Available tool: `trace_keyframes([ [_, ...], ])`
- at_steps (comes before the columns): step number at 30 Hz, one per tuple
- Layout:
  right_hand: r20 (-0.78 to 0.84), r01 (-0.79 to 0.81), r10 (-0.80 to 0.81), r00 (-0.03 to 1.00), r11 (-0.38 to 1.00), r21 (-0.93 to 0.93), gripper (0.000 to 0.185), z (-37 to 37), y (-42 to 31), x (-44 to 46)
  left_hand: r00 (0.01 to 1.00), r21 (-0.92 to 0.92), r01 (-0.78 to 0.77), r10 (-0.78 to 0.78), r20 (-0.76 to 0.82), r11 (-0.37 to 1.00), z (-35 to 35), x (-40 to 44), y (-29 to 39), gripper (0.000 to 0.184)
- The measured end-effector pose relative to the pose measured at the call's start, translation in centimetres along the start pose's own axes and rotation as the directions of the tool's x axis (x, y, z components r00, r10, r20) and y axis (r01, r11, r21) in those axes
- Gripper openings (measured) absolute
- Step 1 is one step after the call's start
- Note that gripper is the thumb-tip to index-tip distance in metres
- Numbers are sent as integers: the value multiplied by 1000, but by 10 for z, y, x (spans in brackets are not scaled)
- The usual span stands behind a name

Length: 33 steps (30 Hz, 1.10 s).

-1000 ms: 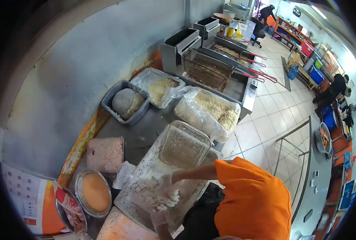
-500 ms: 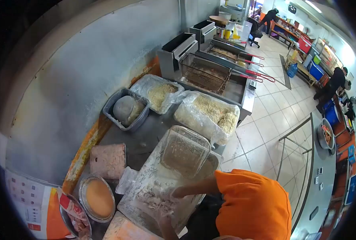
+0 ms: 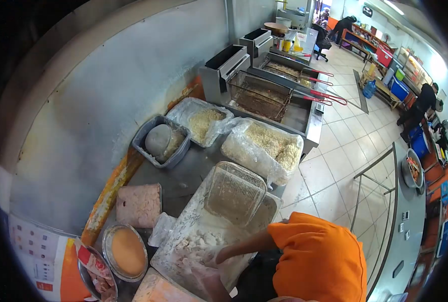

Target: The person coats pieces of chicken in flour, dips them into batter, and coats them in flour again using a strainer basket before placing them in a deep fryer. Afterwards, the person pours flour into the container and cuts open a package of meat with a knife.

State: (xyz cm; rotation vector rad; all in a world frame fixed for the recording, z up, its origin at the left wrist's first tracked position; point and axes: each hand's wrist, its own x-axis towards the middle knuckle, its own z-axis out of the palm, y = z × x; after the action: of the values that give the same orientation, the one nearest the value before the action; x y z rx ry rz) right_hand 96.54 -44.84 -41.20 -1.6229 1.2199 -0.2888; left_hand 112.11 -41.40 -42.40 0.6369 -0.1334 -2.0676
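Note:
Both hands are down in a pale tub [image 3: 166,251] of white flour, working among floured lumps [image 3: 196,244] that look like coated pieces of meat. My right hand [image 3: 215,255] reaches in from the orange-sleeved side, its fingers dusted and sunk in the flour. Close below it, my left hand [image 3: 204,274] is at the near part of the heap, also coated white. Flour and blur hide the fingers of both, so any grip cannot be made out. A wire-mesh basket [image 3: 234,194] rests in the far end of the tub.
Left of the tub stand a bowl of orange liquid [image 3: 128,251], a bowl of raw meat [image 3: 103,287] and a pinkish slab-like block [image 3: 139,205]. Beyond are a grey basin [image 3: 161,141], plastic-lined crumb trays [image 3: 264,146] and fryers [image 3: 264,95]. A person [image 3: 420,108] stands far right.
My right hand has moved slightly left and down, nearer my left hand. The floured lumps between them have shifted. The whole view has tilted slightly.

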Motion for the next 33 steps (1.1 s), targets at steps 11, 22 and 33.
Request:
trace_keyframes([
  [11,-178,-108,97,979,993,-56,37,-83,13,30,965,-263,134,-65,253,955,-15,21,29,59],
  [22,-108,141,-154,982,983,-118,40,-12,39,56,886,-371,319,-135,443,872,-31,18,34,59],
  [33,-42,199,-206,978,972,-122,38,-104,-3,24,717,-338,536,-205,666,774,-63,9,60,59],
])
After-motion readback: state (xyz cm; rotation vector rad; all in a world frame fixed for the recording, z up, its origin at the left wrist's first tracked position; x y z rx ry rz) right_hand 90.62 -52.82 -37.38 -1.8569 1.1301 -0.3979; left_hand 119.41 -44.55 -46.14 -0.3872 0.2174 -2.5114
